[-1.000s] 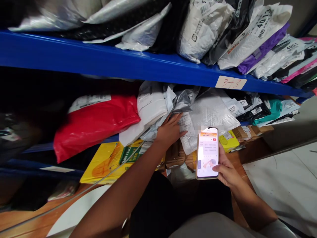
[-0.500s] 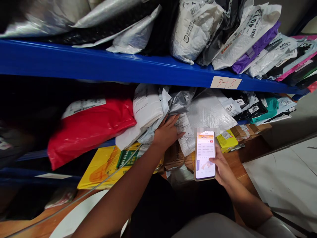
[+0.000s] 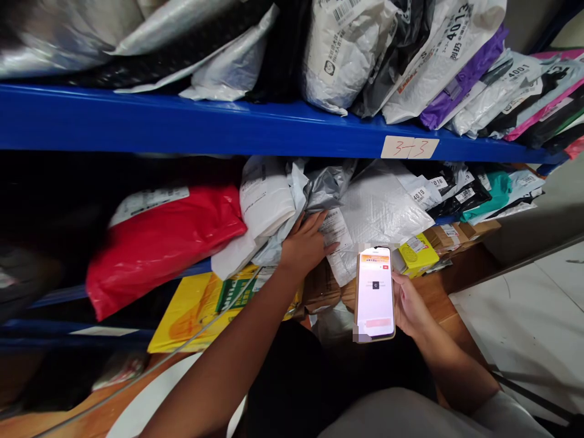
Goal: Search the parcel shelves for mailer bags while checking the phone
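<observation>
My right hand [image 3: 411, 304] is closed round a smartphone [image 3: 375, 304], whose lit screen shows a small dark square in its middle. My left hand [image 3: 305, 243] reaches onto the lower shelf with fingers stretched out and thumb apart. Its fingers lie among the mailers, between a pale grey bag and a white padded mailer [image 3: 381, 210], and its thumb touches the padded mailer's label [image 3: 336, 230]. Behind the fingers is a crumpled silver bag [image 3: 328, 187]. Left of the hand are a white parcel [image 3: 266, 196] and a red mailer bag [image 3: 176, 234].
A blue shelf beam [image 3: 191, 128] with a handwritten tag [image 3: 409, 147] runs above my hands, several bagged parcels on it. Below stand a yellow package [image 3: 187, 313], a small yellow box [image 3: 418, 255] and cardboard boxes [image 3: 449, 236]. A thin cable [image 3: 150, 364] crosses at lower left.
The phone's screen has switched from a keypad page to a plainer page with a dark square. My right thumb has left the screen. The left hand keeps its place among the mailers.
</observation>
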`<state>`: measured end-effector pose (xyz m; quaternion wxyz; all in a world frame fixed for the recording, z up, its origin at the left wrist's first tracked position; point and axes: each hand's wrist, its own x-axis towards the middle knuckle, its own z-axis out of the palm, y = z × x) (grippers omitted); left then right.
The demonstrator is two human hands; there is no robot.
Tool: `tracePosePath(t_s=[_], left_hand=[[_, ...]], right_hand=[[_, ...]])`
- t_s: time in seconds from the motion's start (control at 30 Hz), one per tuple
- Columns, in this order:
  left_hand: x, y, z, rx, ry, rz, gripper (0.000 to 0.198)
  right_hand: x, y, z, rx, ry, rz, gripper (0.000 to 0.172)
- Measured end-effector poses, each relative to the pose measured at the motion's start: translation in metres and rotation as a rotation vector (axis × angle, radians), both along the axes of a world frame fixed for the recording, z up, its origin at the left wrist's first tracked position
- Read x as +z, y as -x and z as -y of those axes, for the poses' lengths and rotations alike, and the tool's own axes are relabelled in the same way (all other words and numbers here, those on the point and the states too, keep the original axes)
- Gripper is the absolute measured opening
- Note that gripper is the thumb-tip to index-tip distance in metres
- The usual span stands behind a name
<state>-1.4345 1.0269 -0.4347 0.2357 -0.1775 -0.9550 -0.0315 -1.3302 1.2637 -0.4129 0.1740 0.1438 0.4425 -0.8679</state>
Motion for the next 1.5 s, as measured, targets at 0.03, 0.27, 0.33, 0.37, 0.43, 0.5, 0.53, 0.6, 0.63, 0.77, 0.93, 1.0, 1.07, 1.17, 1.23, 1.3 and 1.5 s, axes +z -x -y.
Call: tracePosePath(t_s=[0.03,0.27,0.33,0.37,0.43,0.5,0.53,0.6,0.63,0.77,0.93,1.0,1.07,1.17,1.23,1.3,1.5], left_hand=[[0.0,0.0,0.0,0.0,0.003,-0.003,0.032],[0.004,-0.001,-0.001,0.008,0.021,0.028,0.036],[0.004,-0.001,-0.002,0.006,0.0,0.038,0.035],[0.004,-0.001,-0.002,0.004,-0.015,0.042,0.034],[0.004,-0.001,-0.002,-0.001,-0.035,0.043,0.032],[0.004,-0.001,-0.002,-0.002,-0.031,0.036,0.033],[0.003,-0.001,-0.002,-0.001,-0.025,0.033,0.033],[0.003,0.0,-0.002,0.005,-0.02,0.035,0.034],[0.003,0.0,-0.002,0.008,-0.021,0.039,0.034],[0.004,0.0,-0.002,0.01,-0.012,0.039,0.035],[0.006,-0.002,-0.003,0.021,0.03,0.035,0.035],[0.007,-0.002,-0.003,0.02,0.028,0.04,0.035],[0.007,-0.003,-0.003,0.02,0.026,0.046,0.035],[0.006,-0.002,-0.003,0.021,0.035,0.037,0.035],[0.005,-0.002,-0.003,0.015,0.018,0.034,0.034],[0.005,-0.002,-0.003,0.009,-0.012,0.042,0.033],[0.006,-0.002,-0.004,0.009,-0.002,0.042,0.035]], right_hand=[[0.001,-0.001,-0.001,0.009,0.007,-0.014,0.036],[0.004,-0.003,-0.005,0.0,-0.033,-0.113,0.036],[0.006,-0.003,-0.007,0.002,-0.047,-0.117,0.036],[0.006,-0.003,-0.007,0.009,-0.051,-0.118,0.036],[0.007,-0.004,-0.009,0.028,-0.054,-0.122,0.035],[0.008,-0.004,-0.009,0.037,-0.055,-0.126,0.036],[0.009,-0.004,-0.01,0.038,-0.057,-0.126,0.037],[0.011,-0.004,-0.009,0.037,-0.066,-0.126,0.038],[0.012,-0.004,-0.009,0.036,-0.072,-0.124,0.038],[0.014,-0.005,-0.009,0.02,-0.083,-0.108,0.039],[0.012,-0.005,-0.01,-0.008,-0.055,-0.106,0.037],[0.011,-0.005,-0.01,-0.012,-0.028,-0.107,0.036],[0.01,-0.004,-0.009,-0.014,0.008,-0.09,0.037],[0.007,-0.002,-0.008,0.011,0.029,-0.037,0.039],[0.003,0.0,-0.006,0.018,0.009,-0.003,0.037],[-0.002,0.002,-0.004,0.0,-0.013,0.036,0.035],[-0.007,0.008,0.006,-0.09,-0.001,0.169,0.032]])
